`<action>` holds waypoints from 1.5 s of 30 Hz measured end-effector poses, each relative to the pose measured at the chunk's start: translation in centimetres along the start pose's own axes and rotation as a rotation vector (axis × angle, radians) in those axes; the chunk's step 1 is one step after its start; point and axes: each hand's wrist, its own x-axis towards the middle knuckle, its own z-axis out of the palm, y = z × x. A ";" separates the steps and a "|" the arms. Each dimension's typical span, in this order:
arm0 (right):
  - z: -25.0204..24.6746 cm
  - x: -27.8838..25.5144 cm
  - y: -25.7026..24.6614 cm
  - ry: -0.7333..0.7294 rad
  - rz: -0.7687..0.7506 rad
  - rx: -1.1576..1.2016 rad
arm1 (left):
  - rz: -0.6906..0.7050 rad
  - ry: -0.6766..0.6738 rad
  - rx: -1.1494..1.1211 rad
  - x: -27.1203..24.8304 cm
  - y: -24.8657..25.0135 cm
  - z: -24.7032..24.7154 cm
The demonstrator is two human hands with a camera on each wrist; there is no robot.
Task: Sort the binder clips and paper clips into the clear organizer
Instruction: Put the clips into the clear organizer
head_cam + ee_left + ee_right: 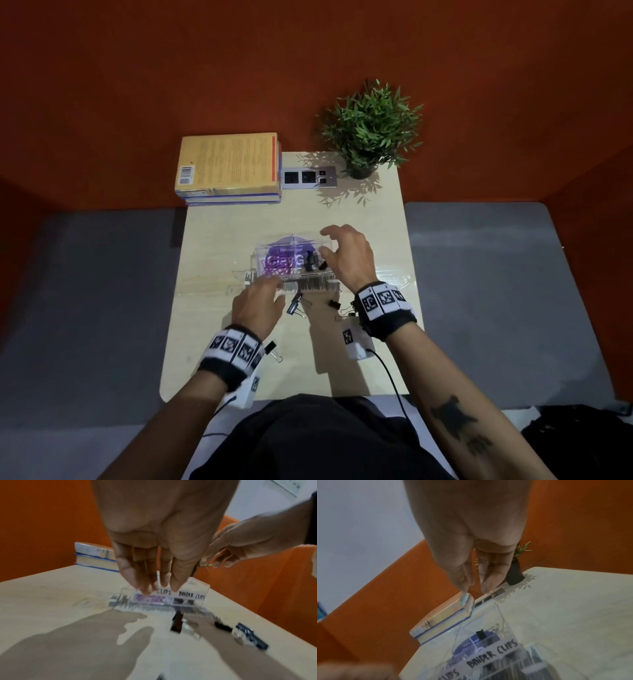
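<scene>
The clear organizer (260,247) stands mid-table, labelled for paper clips on the left and "BINDER CLIPS" (491,654) on the right. Purple paper clips (274,269) fill the left compartment and black binder clips (312,262) lie in the right one. My right hand (325,244) hovers over the right compartment with relaxed fingers and holds nothing. At the organizer's front left edge, my left hand (274,287) has straight fingers and holds nothing either. Loose binder clips lie in front: one (295,304) by the left hand, two (333,304) (347,310) under the right wrist, one (272,349) by the left wrist.
A stack of books (227,169) sits at the back left of the small wooden table (219,246), a socket panel (310,177) beside it and a potted plant (371,130) at the back right. Orange walls surround the table; grey seat cushions flank it.
</scene>
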 end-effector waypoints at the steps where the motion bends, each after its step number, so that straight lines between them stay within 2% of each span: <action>1: -0.1 -0.5 0.3 0.024 0.021 -0.011 | -0.033 -0.059 0.024 -1.1 -1.1 0.5; 4: 0.0 -3.0 2.8 0.039 0.141 -0.060 | -0.153 -0.264 0.151 -4.0 -3.7 1.9; 6: 0.5 -5.2 5.1 -0.018 0.233 -0.113 | -0.184 -0.343 0.170 -5.3 -4.7 3.0; 9: 1.6 -7.8 7.2 -0.213 0.320 -0.161 | -0.070 -0.368 0.103 -6.1 -5.2 4.5; 12: 2.8 -9.3 7.5 -0.331 0.243 -0.174 | 0.062 -0.361 0.064 -5.4 -4.6 5.4; 15: 4.1 -9.6 7.0 -0.297 0.155 -0.220 | 0.154 -0.350 0.079 -4.0 -3.4 5.6; 18: 5.1 -9.3 6.6 -0.260 0.164 -0.198 | 0.198 -0.289 0.125 -2.7 -1.8 5.6; 22: 5.1 -9.3 6.5 -0.272 0.176 -0.186 | 0.114 -0.213 0.157 -1.1 -0.1 5.4; 30: 4.6 -9.2 6.3 -0.258 0.204 -0.102 | 0.106 -0.269 0.162 1.2 2.1 5.7; 40: 3.2 -8.0 8.3 -0.142 0.510 0.198 | 0.014 -0.165 -0.051 2.2 1.9 5.2; 43: 2.6 -7.1 8.3 -0.091 0.514 0.273 | -0.016 -0.141 -0.156 1.8 1.3 4.5; 45: 1.7 -6.0 7.1 -0.073 0.449 0.279 | 0.017 -0.121 -0.221 1.6 1.3 3.7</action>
